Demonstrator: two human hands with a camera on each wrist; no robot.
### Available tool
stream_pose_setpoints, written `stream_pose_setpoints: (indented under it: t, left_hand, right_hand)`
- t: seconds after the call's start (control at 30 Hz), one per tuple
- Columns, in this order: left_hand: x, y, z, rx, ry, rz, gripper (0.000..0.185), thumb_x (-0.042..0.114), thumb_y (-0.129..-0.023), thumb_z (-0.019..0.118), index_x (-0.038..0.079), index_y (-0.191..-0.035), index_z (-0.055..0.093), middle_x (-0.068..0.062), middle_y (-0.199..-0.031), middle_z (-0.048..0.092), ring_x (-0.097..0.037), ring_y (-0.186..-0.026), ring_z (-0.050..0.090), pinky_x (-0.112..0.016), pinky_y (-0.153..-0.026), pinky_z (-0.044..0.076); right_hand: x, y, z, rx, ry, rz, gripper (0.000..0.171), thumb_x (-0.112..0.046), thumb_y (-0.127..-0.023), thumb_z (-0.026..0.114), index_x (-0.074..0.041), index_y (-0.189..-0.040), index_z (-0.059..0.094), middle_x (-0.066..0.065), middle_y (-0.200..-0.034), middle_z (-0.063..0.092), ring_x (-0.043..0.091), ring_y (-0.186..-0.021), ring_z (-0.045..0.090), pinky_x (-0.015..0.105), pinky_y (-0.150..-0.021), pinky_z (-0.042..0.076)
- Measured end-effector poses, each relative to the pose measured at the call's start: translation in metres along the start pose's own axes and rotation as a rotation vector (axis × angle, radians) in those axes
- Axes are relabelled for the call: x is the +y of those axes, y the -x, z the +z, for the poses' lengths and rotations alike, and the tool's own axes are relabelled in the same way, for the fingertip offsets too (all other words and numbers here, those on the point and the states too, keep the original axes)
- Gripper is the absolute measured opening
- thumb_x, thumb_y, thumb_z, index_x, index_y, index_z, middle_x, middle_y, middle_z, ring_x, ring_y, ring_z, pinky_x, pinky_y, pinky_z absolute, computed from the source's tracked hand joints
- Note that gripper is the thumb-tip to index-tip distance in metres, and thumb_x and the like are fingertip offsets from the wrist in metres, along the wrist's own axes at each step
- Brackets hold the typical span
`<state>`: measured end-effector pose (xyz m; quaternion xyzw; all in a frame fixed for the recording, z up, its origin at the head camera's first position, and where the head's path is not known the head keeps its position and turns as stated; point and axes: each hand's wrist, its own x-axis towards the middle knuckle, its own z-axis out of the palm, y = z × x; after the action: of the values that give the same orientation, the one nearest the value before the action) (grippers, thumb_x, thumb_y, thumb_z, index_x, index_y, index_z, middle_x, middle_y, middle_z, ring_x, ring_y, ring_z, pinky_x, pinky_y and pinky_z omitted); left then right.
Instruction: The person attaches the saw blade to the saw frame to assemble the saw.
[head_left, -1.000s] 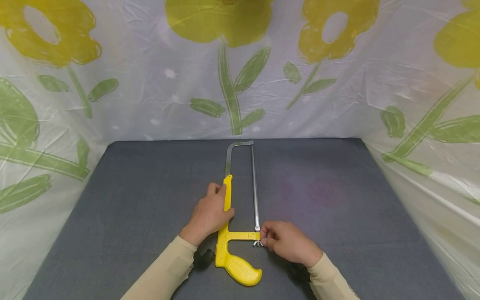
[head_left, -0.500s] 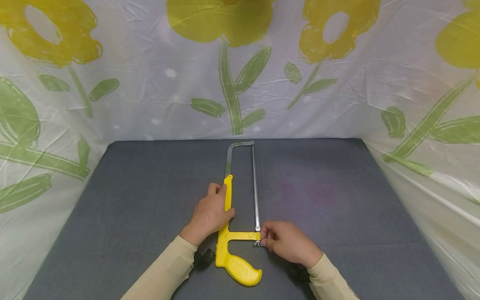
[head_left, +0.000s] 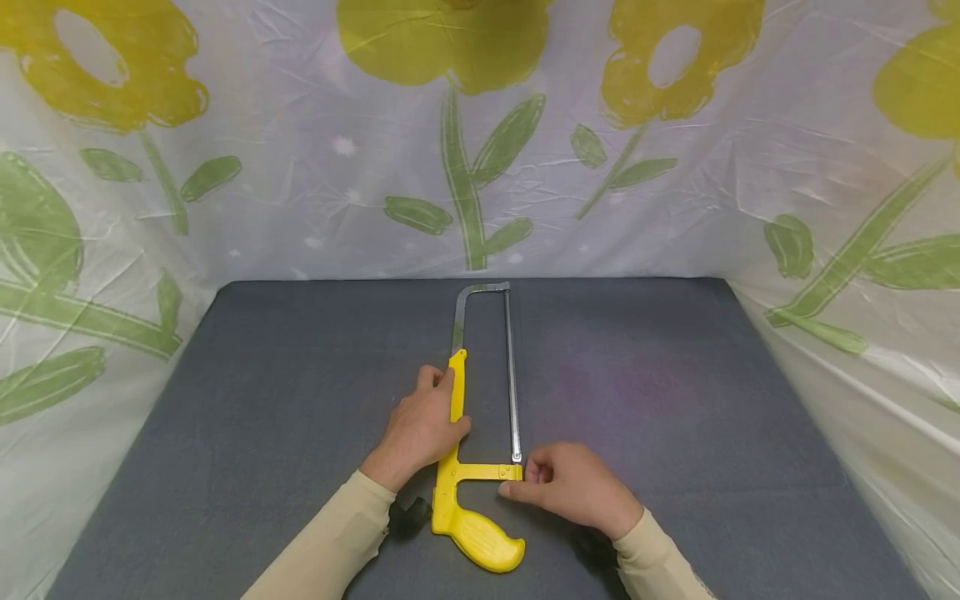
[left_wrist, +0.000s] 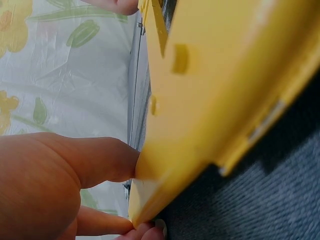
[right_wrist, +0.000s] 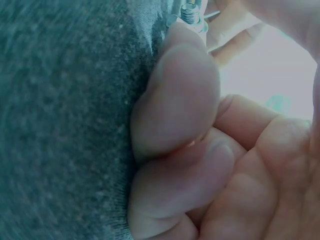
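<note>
A hacksaw with a yellow handle (head_left: pixel 483 540) lies on the dark cloth, its metal bow pointing away. My left hand (head_left: pixel 420 427) grips the yellow part of the frame, thumb on the inner side and fingers on the outer side; the left wrist view has this yellow frame (left_wrist: pixel 200 85) close up. The blade (head_left: pixel 513 383) runs along the right side. At its near end, my right hand (head_left: pixel 577 487) pinches the wing nut, with the thumb across it, hiding it in the head view. A threaded screw (right_wrist: pixel 190 14) shows beyond the curled fingers in the right wrist view.
A dark grey cloth (head_left: pixel 300 350) covers the table. Behind it and along both sides hangs a white curtain (head_left: pixel 300 200) with yellow flowers and green stems. Dark wrist camera mounts (head_left: pixel 409 515) sit under the forearms.
The right thumb has swung left across the wing nut, which showed beside the fingertips before. The left hand and hacksaw stay in place.
</note>
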<state>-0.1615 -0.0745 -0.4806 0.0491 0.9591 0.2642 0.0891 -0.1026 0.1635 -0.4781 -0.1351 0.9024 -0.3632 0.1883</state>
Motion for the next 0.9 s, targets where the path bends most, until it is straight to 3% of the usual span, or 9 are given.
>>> stream_pose_setpoints:
  t: [0.27, 0.9]
  left_hand:
    - [0.0008, 0.0005, -0.0002, 0.004, 0.002, -0.006, 0.085, 0.022, -0.096, 0.08, 0.001, -0.166, 0.038, -0.017, -0.148, 0.045, -0.02, -0.069, 0.057, -0.03, -0.059, 0.046]
    - [0.0002, 0.0001, -0.0001, 0.003, -0.003, 0.005, 0.085, 0.023, -0.096, 0.079, 0.001, -0.166, 0.038, -0.017, -0.148, 0.045, -0.02, -0.063, 0.056, -0.03, -0.056, 0.044]
  right_hand:
    - [0.0013, -0.0016, 0.003, 0.025, 0.051, -0.014, 0.044, -0.055, -0.087, 0.086, -0.025, -0.065, 0.061, -0.015, -0.057, 0.042, 0.003, -0.052, 0.038, 0.023, -0.051, 0.028]
    - [-0.0021, -0.0022, 0.0068, 0.075, 0.102, -0.02, 0.041, -0.046, -0.086, 0.087, -0.025, -0.065, 0.059, -0.014, -0.056, 0.043, 0.003, -0.051, 0.039, 0.023, -0.05, 0.028]
